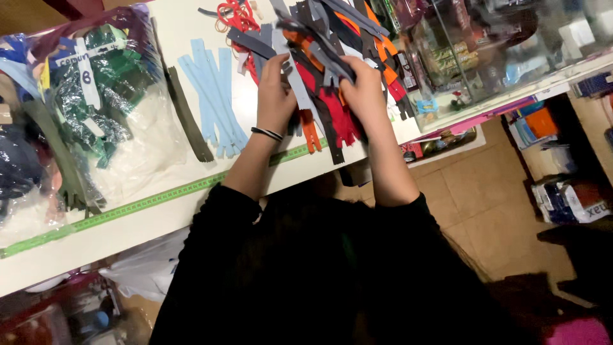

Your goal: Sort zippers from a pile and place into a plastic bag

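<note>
Both hands work a heap of zippers (pixel 325 70) near the far edge of the white bench (pixel 166 211). The left hand (pixel 276 89) has its fingers closed on a grey zipper (pixel 295 76), and the right hand (pixel 364 86) grips the dark bundle; lifting one strip at a time keeps tapes untangled. At the left edge lies a clear plastic bag (pixel 96 115) with white paper labels, beside pale blue zippers (pixel 214 96)

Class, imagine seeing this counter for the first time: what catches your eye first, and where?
Two hands, left and right, sift a heap of mixed zippers in red, orange and grey at the white counter's top centre. Left of them lie pale blue zippers, then clear bags of zippers.
</note>
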